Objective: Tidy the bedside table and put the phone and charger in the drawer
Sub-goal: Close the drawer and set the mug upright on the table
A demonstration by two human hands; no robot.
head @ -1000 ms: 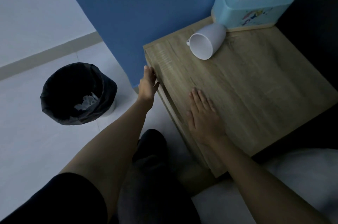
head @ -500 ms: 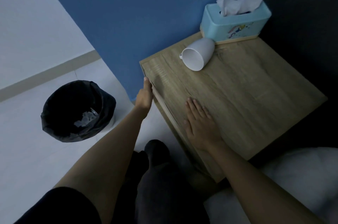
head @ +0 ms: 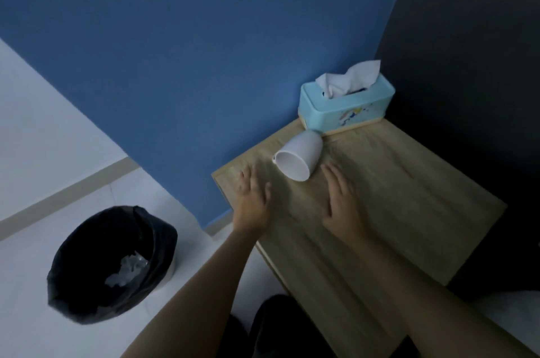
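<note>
The wooden bedside table (head: 409, 211) fills the right half of the view. A white cup (head: 301, 157) lies on its side near the back, its mouth facing me. Behind it stands a light blue tissue box (head: 347, 107) with a white tissue sticking out. My left hand (head: 252, 196) hovers over the table's left corner, fingers spread, just left of the cup. My right hand (head: 343, 199) is flat over the tabletop, just right of the cup. Neither hand holds anything. No phone, charger or drawer front is in view.
A bin with a black liner (head: 114, 264) stands on the pale floor at the left, crumpled white paper inside. A blue wall rises behind the table and a dark surface stands to its right. White bedding shows at the bottom right corner.
My left hand left the table's front edge and rose over the top. My right hand slid forward toward the cup. The view lifted and the drawer front went out of sight.
</note>
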